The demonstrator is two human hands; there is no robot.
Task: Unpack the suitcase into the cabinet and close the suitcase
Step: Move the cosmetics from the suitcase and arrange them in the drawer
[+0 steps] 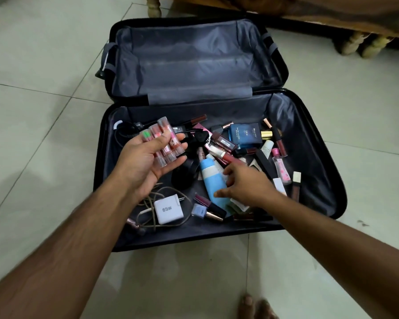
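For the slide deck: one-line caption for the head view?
Left hand holds lip-balm tubes; right hand reaches into open suitcase.

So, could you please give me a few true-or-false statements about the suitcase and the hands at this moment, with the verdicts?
1. The suitcase lies open on the floor. True.
2. The left hand holds nothing. False: it holds a bunch of small clear tubes.
3. The right hand reaches over the light blue bottle. True.
4. The far half of the suitcase is packed with cosmetics. False: only its grey lining shows; the items lie in the near half.
5. The white charger marked 65W lies outside the suitcase. False: it lies inside the near half, by a cable.
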